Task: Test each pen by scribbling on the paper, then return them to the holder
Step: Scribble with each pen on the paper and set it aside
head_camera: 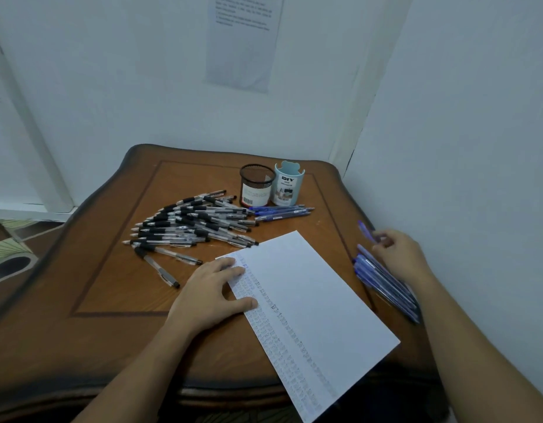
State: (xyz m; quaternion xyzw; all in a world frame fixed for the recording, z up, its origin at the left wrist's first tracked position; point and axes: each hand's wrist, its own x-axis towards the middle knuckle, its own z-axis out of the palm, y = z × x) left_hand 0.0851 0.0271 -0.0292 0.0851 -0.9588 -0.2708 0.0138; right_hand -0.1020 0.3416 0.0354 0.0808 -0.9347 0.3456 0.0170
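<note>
Dim, bluish, soft light.
Wide lens curves the table [111,288] edges; wall notice [242,50] and pen [366,231] in the right hand [400,254] look blurred.

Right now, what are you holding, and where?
The right-hand grip pinches a blue pen partway along, one end poking out. The left-hand grip only presses the paper.

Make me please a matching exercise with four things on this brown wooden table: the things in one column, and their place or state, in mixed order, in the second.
Things
1. black wire-mesh pen holder
2. white sheet of paper
3. pile of clear pens with black grips
4. single blue pen

Place or state
a. pinched in the right hand
b. pressed flat under the left hand
c. standing beside the light blue desk organizer
d. lying in a heap on the wooden table

Pairs: 1-c, 2-b, 3-d, 4-a
</note>
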